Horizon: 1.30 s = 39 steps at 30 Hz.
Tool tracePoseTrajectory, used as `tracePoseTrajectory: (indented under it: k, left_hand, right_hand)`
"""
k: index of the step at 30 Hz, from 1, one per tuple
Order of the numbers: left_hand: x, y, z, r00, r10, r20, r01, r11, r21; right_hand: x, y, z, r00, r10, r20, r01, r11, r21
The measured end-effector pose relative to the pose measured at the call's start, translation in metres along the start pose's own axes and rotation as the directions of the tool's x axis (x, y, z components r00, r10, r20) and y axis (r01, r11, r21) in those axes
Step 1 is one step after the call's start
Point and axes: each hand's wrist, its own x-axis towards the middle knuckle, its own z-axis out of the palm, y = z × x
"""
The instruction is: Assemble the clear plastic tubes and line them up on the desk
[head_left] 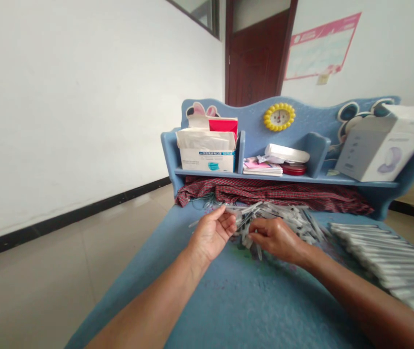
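Note:
A loose heap of thin grey-white plastic sticks (287,217) lies on the blue desk (229,300) below the shelf. My left hand (212,233) sits at the heap's left edge, palm turned up, fingers curled around a few sticks. My right hand (278,238) rests on the heap's front, fingers pinched down onto the sticks. Both hands nearly touch each other at the middle of the pile.
A neat row of the same sticks (389,261) lies at the right. A blue shelf (283,177) holds a mask box (207,157), papers, a red tin and a white carton (381,145). Checked cloth (265,191) lies under it. Tiled floor is left.

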Motion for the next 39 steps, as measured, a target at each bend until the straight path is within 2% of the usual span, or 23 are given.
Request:
tracePoseTrajectory:
  k: [3,5,7,17,21,27,39]
  left_hand:
    - [0.002,0.002,-0.001,1.0,0.012,0.0,-0.012,1.0,-0.007]
    - [0.002,0.001,-0.001,1.0,0.004,0.009,-0.004,1.0,-0.006]
    - [0.002,-0.001,-0.002,1.0,-0.004,0.03,0.004,1.0,0.003]
    - [0.004,-0.006,-0.007,0.993,0.006,0.122,-0.014,0.998,0.062]
    - [0.003,-0.006,-0.007,0.993,0.0,0.118,-0.008,0.997,0.074]
    - [0.003,-0.006,-0.007,0.997,0.008,0.082,-0.017,0.995,0.1]
    - [0.002,-0.005,-0.006,0.996,0.009,0.084,-0.022,0.987,0.157]
  right_hand:
    - [-0.002,0.0,0.008,0.979,-0.05,0.196,0.123,0.918,-0.377]
    - [-0.004,-0.004,0.011,0.959,-0.039,0.281,0.186,0.835,-0.518]
    - [-0.004,-0.008,0.012,0.945,-0.022,0.327,0.218,0.785,-0.579]
    - [-0.002,-0.015,0.006,0.91,-0.024,0.413,0.293,0.742,-0.603]
    - [0.0,-0.018,0.008,0.892,-0.028,0.452,0.324,0.737,-0.593]
    - [-0.002,-0.015,0.006,0.913,-0.011,0.408,0.278,0.748,-0.603]
    - [0.0,-0.02,0.008,0.892,-0.029,0.452,0.332,0.72,-0.61]
